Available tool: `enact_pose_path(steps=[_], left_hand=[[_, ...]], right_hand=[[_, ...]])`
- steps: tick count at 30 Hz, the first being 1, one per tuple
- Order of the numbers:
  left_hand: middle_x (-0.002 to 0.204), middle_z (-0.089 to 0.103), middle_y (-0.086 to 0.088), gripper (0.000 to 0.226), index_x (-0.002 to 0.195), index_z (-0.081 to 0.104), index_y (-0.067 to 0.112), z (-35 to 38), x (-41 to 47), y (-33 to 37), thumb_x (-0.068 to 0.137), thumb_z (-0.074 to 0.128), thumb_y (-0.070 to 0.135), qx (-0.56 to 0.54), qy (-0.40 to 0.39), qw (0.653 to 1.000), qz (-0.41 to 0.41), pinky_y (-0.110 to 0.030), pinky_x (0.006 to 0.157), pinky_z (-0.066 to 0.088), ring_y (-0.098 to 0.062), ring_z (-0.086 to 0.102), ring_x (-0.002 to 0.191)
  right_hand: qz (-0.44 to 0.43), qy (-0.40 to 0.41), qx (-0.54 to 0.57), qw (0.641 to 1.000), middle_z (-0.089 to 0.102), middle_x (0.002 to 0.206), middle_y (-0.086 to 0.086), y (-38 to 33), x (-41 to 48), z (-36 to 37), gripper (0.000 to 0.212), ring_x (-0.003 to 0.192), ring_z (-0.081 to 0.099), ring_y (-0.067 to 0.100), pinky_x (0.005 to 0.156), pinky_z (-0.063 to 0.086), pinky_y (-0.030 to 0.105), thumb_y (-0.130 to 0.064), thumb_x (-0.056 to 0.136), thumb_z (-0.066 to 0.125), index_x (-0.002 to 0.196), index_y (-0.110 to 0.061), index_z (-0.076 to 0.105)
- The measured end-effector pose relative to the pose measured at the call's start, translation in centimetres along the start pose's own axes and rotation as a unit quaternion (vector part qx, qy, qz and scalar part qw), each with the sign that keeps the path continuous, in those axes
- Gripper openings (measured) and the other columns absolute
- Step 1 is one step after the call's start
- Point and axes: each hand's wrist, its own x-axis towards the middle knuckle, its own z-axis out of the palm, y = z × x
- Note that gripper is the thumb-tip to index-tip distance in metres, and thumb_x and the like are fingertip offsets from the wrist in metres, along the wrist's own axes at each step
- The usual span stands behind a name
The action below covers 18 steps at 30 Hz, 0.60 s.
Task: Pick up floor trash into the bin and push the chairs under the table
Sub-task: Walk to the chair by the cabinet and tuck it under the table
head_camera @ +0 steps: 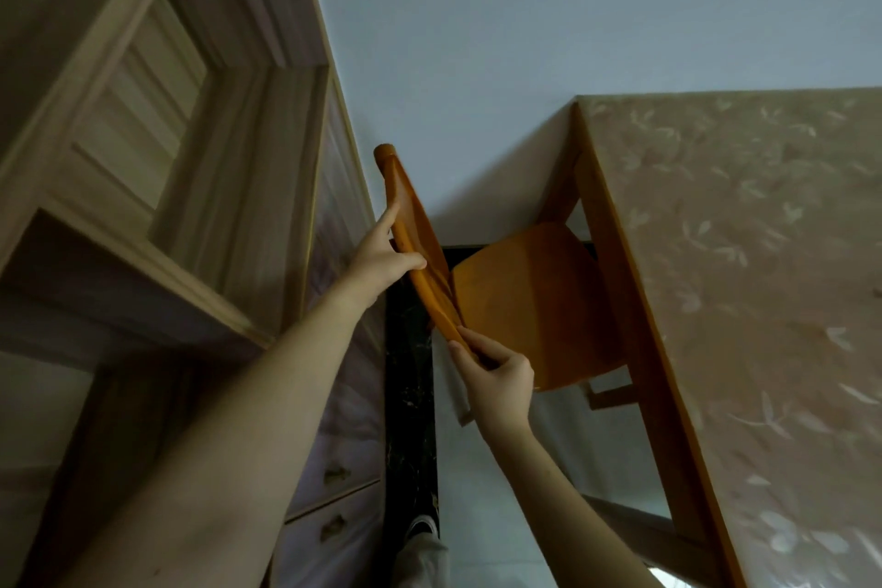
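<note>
An orange wooden chair [525,301] stands in the middle, its seat partly under the table [744,253] on the right. The table has a wooden frame and a beige leaf-patterned cover. My left hand [382,258] grips the upper part of the chair's curved backrest [410,224]. My right hand [501,377] holds the backrest's lower, nearer end. No trash and no bin are in view.
A tall pale wooden cabinet [157,167] with drawers and small handles fills the left side, close to the chair. A dark marble floor strip [410,420] runs between cabinet and table. My shoe [422,528] shows at the bottom. A white wall lies beyond.
</note>
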Motion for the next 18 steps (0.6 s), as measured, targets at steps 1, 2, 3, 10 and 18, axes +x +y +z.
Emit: enact_pose_path(steps=[1, 2, 3, 10, 18], left_hand=[[0.153, 0.031, -0.006, 0.103, 0.149, 0.011, 0.045, 0.0, 0.6, 0.1, 0.078, 0.072, 0.003, -0.012, 0.000, 1.000, 0.000, -0.027, 0.078, 0.053, -0.023, 0.045, 0.129], [0.155, 0.028, -0.005, 0.104, 0.149, 0.008, 0.046, 0.0, 0.9, 0.2, 0.079, 0.071, 0.002, -0.020, 0.002, 1.000, 0.000, -0.026, 0.075, 0.053, -0.024, 0.044, 0.130], [0.156, 0.025, -0.005, 0.105, 0.149, 0.006, 0.046, 0.0, 1.1, 0.3, 0.079, 0.071, 0.003, -0.026, 0.005, 1.000, 0.002, -0.029, 0.079, 0.054, -0.024, 0.042, 0.132], [0.138, 0.053, -0.002, 0.090, 0.150, 0.027, 0.028, 2.0, -3.2, -2.0, 0.077, 0.077, 0.014, -0.102, 0.020, 0.994, 0.017, -0.040, 0.097, 0.051, -0.017, 0.054, 0.123], [0.116, 0.055, 0.021, 0.085, 0.147, 0.031, 0.020, 2.9, -4.2, -2.9, 0.078, 0.075, -0.003, -0.096, -0.003, 0.994, 0.053, -0.006, 0.076, 0.046, 0.017, 0.056, 0.098]], right_hand=[[-0.002, 0.005, -0.004, 1.000, 0.074, 0.082, -0.017, -0.3, 0.4, 0.4, 0.023, 0.075, 0.069, 0.006, 0.071, 0.061, 0.034, -0.027, 0.085, 0.076, 0.108, -0.025, 0.077], [-0.002, 0.011, -0.006, 1.000, 0.073, 0.082, -0.018, -0.4, 0.7, 0.8, 0.023, 0.075, 0.069, 0.005, 0.071, 0.061, 0.032, -0.027, 0.085, 0.076, 0.108, -0.025, 0.077], [-0.003, 0.017, -0.005, 1.000, 0.073, 0.081, -0.019, -0.5, 0.9, 1.0, 0.023, 0.075, 0.069, 0.005, 0.071, 0.061, 0.030, -0.028, 0.084, 0.076, 0.107, -0.025, 0.077], [-0.012, -0.045, 0.033, 0.998, 0.074, 0.091, -0.007, -0.5, 0.7, 0.3, 0.032, 0.077, 0.069, 0.013, 0.069, 0.058, 0.023, -0.014, 0.087, 0.073, 0.118, -0.021, 0.071], [-0.044, -0.226, 0.007, 0.973, 0.066, 0.092, 0.026, 1.5, 1.2, -3.7, 0.062, 0.075, 0.061, 0.052, 0.073, 0.053, 0.062, -0.022, 0.084, 0.073, 0.138, -0.043, 0.051]])
